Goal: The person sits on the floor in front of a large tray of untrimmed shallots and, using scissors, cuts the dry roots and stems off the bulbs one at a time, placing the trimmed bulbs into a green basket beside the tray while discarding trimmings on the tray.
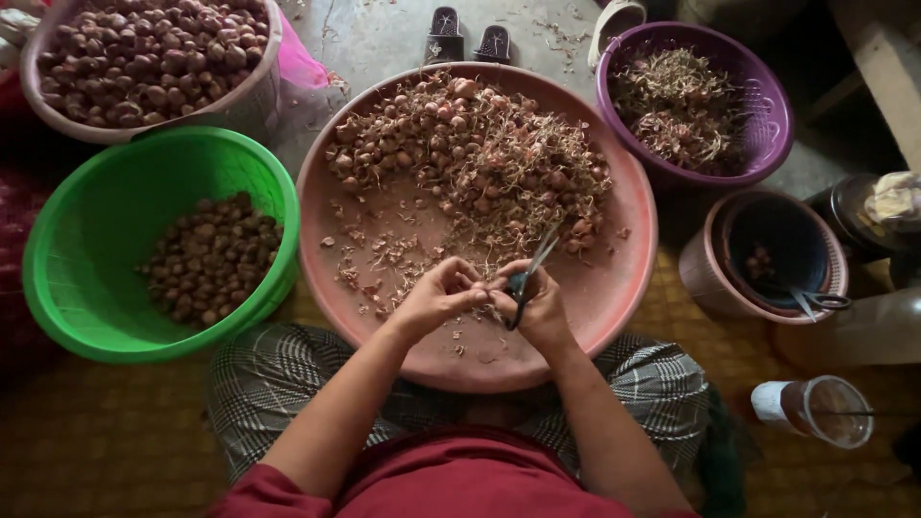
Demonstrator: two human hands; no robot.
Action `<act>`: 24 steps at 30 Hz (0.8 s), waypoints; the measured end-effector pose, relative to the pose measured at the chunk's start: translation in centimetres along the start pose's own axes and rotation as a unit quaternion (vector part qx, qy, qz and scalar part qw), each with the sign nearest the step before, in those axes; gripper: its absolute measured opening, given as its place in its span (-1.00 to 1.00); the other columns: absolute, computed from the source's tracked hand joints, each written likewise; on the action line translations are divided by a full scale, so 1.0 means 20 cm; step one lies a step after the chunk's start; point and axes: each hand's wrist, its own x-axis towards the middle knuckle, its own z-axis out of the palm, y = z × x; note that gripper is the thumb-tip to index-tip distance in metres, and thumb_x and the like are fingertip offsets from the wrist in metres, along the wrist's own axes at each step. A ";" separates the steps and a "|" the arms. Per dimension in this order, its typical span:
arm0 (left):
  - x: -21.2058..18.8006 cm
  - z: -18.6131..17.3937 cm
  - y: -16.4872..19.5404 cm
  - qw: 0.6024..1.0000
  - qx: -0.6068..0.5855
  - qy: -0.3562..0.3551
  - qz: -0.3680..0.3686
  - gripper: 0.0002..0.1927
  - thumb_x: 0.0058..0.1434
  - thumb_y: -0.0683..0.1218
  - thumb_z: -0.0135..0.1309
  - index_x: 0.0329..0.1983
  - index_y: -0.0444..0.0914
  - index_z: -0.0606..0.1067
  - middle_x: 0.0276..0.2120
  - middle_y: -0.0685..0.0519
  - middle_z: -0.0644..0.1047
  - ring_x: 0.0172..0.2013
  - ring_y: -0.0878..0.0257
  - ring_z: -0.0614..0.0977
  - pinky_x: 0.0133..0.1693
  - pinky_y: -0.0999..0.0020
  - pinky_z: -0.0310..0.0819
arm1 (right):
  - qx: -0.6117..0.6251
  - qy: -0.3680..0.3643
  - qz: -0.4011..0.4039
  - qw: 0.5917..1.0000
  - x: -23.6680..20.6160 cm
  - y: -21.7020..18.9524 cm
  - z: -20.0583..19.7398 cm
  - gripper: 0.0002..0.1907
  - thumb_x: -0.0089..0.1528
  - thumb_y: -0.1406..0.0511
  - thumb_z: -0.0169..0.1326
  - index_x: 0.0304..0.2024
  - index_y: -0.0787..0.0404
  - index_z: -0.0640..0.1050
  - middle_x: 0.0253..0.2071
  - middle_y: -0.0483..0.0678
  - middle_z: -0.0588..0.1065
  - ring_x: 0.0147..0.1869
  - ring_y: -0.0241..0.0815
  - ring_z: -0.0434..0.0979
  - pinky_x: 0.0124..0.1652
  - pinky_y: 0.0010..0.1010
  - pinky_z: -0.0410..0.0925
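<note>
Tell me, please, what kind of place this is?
Probably a home or small workshop floor for trimming shallots: a person sits cross-legged at a big round tray of shallots, with tubs around and sandals on concrete.

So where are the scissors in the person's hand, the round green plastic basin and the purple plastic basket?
Dark-handled scissors (pixel 527 278), head view: the pivot, above the right hand (pixel 542 305).
Round green plastic basin (pixel 115 206), head view: bare inner wall.
Purple plastic basket (pixel 767 105), head view: right inner wall.
</note>
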 end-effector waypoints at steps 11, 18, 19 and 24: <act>0.00 -0.04 -0.04 0.977 -0.176 0.119 -0.011 -0.78 0.26 -0.09 0.24 -0.11 -0.22 0.48 -0.33 0.13 0.62 -0.44 0.45 0.52 -0.43 0.53 0.35 | -0.361 0.005 0.158 0.919 0.01 -0.32 -0.06 -0.44 0.01 0.16 0.42 -0.08 0.22 0.46 -0.36 -0.08 0.54 -0.31 -0.28 0.57 -0.29 -0.40 0.46; 0.00 -0.01 -0.08 0.985 -0.155 0.073 0.011 -0.81 0.28 -0.11 0.25 -0.13 -0.24 0.51 -0.38 0.13 0.58 -0.45 0.45 0.49 -0.44 0.53 0.34 | -0.332 -0.115 0.187 0.918 -0.02 -0.23 0.02 -0.44 -0.03 0.07 0.47 -0.21 0.26 0.52 -0.45 -0.11 0.45 -0.39 -0.33 0.39 -0.40 -0.40 0.34; 0.00 -0.01 -0.09 0.988 -0.146 0.055 0.020 -0.81 0.29 -0.11 0.26 -0.13 -0.25 0.52 -0.39 0.14 0.56 -0.45 0.45 0.48 -0.43 0.53 0.33 | -0.311 -0.113 0.191 0.924 -0.02 -0.21 0.01 -0.46 -0.03 0.10 0.48 -0.22 0.26 0.51 -0.46 -0.12 0.45 -0.40 -0.34 0.40 -0.41 -0.42 0.33; 0.00 -0.03 -0.08 0.986 -0.154 0.068 -0.006 -0.83 0.27 -0.12 0.25 -0.14 -0.25 0.52 -0.36 0.13 0.59 -0.45 0.45 0.51 -0.44 0.54 0.34 | -0.216 -0.119 0.263 0.933 -0.01 -0.18 -0.05 -0.56 0.02 0.21 0.46 -0.28 0.29 0.49 -0.53 -0.12 0.43 -0.50 -0.32 0.34 -0.52 -0.45 0.19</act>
